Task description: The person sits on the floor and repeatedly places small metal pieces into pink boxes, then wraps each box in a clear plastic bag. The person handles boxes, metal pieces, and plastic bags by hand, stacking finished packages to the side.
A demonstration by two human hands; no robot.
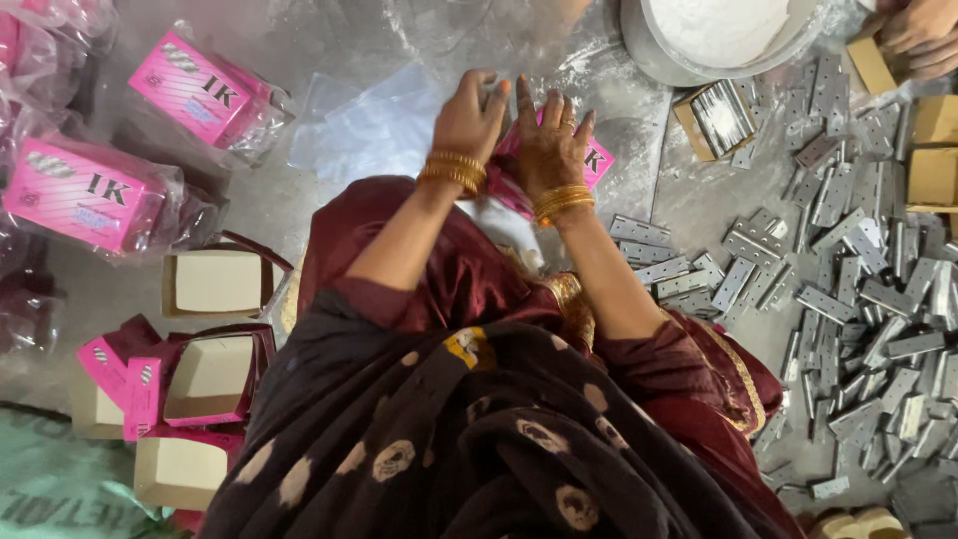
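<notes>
Both hands (509, 135) grip glossy pink box (596, 165).

2 bagged pink boxes (200, 88) lie left; open pink cartons (215, 374) below.

Grey dusty floor (299, 210), perhaps concrete; flat, even light.

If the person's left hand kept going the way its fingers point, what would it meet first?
Most likely the clear plastic bags lying flat on the grey floor just beyond the left hand, whose fingers point up the frame away from the body. Depth is unclear, so it might pass above them.
</notes>
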